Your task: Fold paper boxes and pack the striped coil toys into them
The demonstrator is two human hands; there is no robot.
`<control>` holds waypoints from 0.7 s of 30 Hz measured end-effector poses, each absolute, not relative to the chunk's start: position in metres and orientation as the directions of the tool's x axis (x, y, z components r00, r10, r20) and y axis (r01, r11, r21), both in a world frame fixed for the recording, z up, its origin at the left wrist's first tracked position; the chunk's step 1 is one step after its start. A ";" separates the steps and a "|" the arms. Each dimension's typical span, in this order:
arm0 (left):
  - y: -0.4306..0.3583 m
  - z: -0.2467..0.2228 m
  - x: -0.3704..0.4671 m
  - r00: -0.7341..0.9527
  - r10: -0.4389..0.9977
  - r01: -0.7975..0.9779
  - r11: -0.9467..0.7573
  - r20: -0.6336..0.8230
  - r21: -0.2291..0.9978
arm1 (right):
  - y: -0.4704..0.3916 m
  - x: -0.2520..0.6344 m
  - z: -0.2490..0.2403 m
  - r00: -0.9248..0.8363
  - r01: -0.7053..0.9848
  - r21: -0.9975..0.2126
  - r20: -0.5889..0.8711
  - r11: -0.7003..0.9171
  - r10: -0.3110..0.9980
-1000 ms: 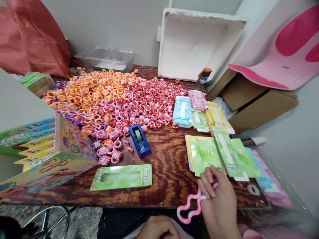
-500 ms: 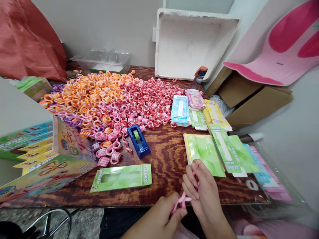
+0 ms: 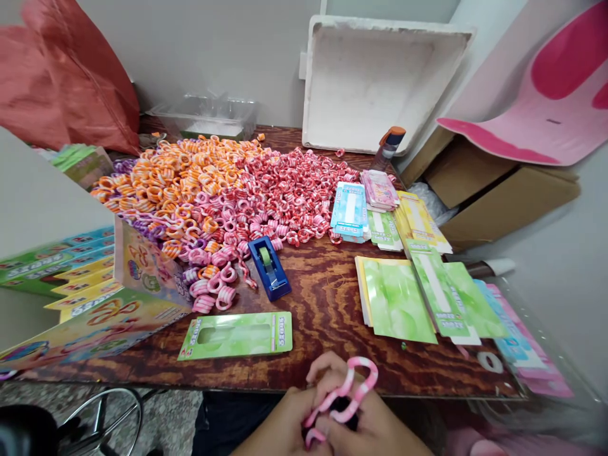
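Observation:
A pink-and-white twisty tube toy [image 3: 354,399] is held low at the table's front edge, with a rounded loop sticking up and its lower end among my fingers. My left hand [image 3: 297,408] is closed on its left part. Close against it, my right hand [image 3: 368,421] grips the toy from the right, and some of its fingers are hidden. Beyond my hands lies a flat green window card box [image 3: 235,335]. A blue tape dispenser [image 3: 269,269] stands behind that, beside a large heap of coiled twisty toys [image 3: 228,196] in orange, red, pink and purple.
Stacks of green cards [image 3: 403,297], blue cards [image 3: 350,212] and yellow cards [image 3: 420,218] lie to the right. Display boxes [image 3: 95,316] stand left. A white foam box [image 3: 380,88], a bottle [image 3: 389,145] and a red sack [image 3: 71,82] are at the back.
My hands have come together and lower, the right hand moving down and left. The toy's loop now stands up between them. The view has shifted slightly.

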State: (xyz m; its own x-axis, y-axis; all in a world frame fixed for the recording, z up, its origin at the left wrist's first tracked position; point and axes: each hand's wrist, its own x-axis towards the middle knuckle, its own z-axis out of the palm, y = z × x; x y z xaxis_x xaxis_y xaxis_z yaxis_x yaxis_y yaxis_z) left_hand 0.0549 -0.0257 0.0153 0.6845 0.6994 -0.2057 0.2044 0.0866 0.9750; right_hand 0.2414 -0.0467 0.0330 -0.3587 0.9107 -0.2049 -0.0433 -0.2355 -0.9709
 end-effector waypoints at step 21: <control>0.027 0.012 -0.020 0.519 0.792 0.395 -0.557 0.322 0.731 | -0.023 0.245 0.045 0.157 -0.300 -0.935 0.148 0.190 0.976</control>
